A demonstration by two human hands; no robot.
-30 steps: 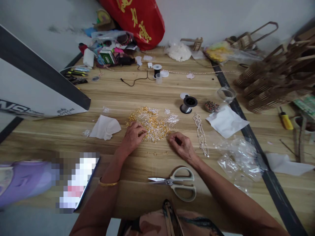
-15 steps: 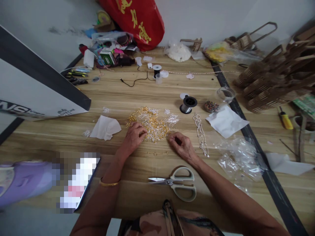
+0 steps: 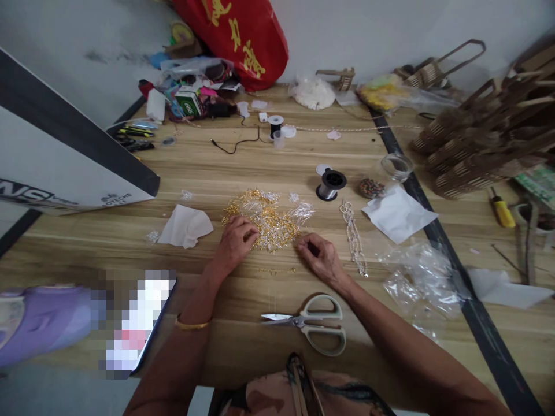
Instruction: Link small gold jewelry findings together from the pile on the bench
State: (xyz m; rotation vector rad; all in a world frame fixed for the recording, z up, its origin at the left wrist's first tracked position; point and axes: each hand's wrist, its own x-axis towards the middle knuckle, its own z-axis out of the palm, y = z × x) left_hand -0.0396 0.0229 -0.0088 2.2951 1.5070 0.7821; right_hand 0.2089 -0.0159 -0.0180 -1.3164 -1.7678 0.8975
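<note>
A heap of small gold and silver beads (image 3: 266,216) lies on the wooden table (image 3: 269,167). My left hand (image 3: 233,242) rests at the heap's near left edge, its fingers curled in a pinch on beads. Just right of the heap, my right hand (image 3: 319,257) has thumb and fingers pinched together; what they hold is too small to make out. A few loose gold beads (image 3: 277,270) lie between the hands. A beaded strand (image 3: 354,237) lies to the right of my right hand.
Scissors (image 3: 310,325) lie near the front edge. A thread spool (image 3: 331,184), a bead dish (image 3: 372,187), white paper (image 3: 398,215), a tissue (image 3: 185,225) and clear plastic bags (image 3: 418,277) surround the heap. Wooden baskets (image 3: 477,138) stand right, a large box (image 3: 65,156) left, clutter and a red bag (image 3: 243,34) behind.
My left hand's fingers have shifted slightly in the beads. The right hand has stayed put.
</note>
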